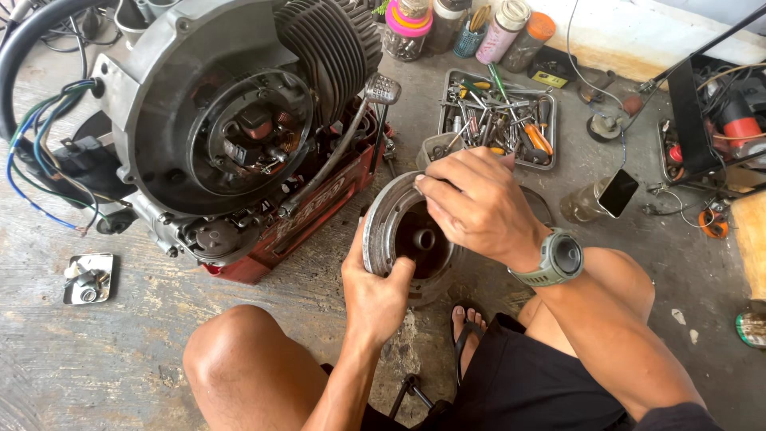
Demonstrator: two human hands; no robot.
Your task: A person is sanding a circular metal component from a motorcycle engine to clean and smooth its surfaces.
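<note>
A round grey metal flywheel (399,231) with a dark hollow and a centre hub is held upright in front of my knees. My left hand (373,291) grips its lower rim from below. My right hand (479,203), with a green watch on the wrist, rests over its upper right edge, fingers curled on the rim. To the left stands a scooter engine (199,104) with its stator plate (251,136) and coils exposed, a finned cylinder (331,44) on top, and a kick lever (381,89) sticking out toward the flywheel.
A metal tray (501,118) with several screwdrivers and tools lies behind my hands. Jars and cans (463,28) stand at the back. A red stand (315,219) supports the engine. Loose wires (36,152) trail left. A small metal plate (88,278) lies on the concrete floor.
</note>
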